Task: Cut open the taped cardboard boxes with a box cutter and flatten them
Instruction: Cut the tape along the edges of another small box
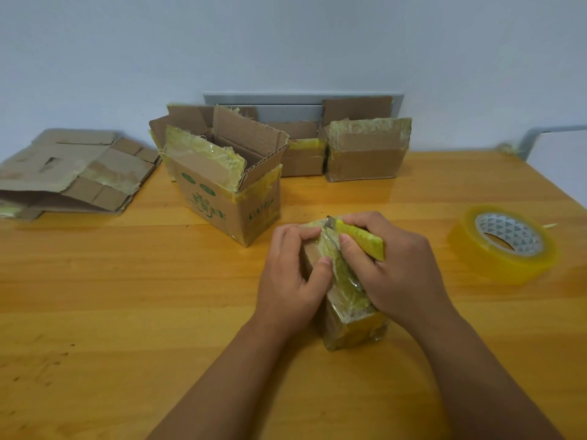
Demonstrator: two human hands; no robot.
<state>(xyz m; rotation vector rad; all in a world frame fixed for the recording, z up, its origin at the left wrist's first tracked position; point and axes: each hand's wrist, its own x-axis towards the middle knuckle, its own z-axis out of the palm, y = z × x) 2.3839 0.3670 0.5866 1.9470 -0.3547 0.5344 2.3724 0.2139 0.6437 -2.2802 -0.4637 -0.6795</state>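
Standing behind hands (343,268): open box (222,185), tape roll (503,242).

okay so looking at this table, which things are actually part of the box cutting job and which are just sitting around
Part of the job:
small taped box, held by the left hand
yellow box cutter, gripped by the right hand
open printed box
two opened boxes at the back
flattened cardboard

Just lying about:
tape roll
grey wall panel
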